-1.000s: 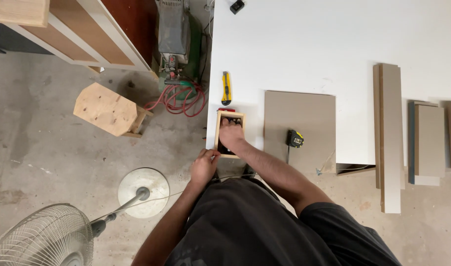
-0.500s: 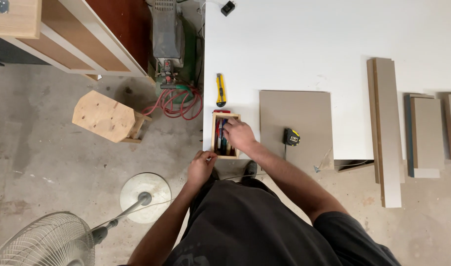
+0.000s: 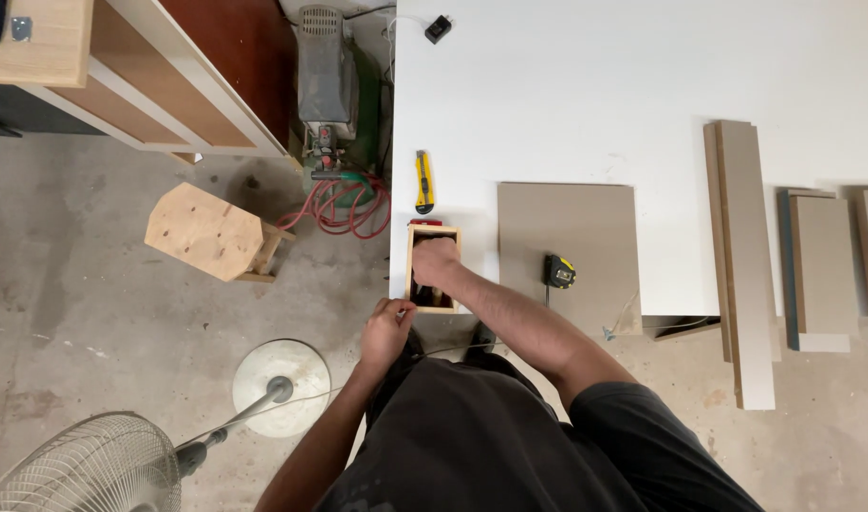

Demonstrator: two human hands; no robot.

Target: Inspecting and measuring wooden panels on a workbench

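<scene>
A small open wooden box (image 3: 410, 284) sits at the near left corner of the white table (image 3: 595, 85). My right hand (image 3: 436, 261) reaches down into the box, and its fingers are hidden among dark contents. My left hand (image 3: 387, 332) hovers just off the table edge, below the box's near corner. Its fingers are bunched together, and anything between them is too small to make out. A yellow utility knife (image 3: 422, 182) lies just beyond the box.
A grey board (image 3: 567, 228) with a yellow-black tape measure (image 3: 559, 272) lies right of the box. Long boards (image 3: 742, 256) and shorter panels (image 3: 823, 265) lie further right. On the floor to the left are a wooden stool (image 3: 206, 232), a compressor (image 3: 325, 85) with red hose (image 3: 344, 204), and a standing fan (image 3: 83, 469).
My right hand stays inside the box and has shifted slightly over its contents. The left hand remains by the table edge.
</scene>
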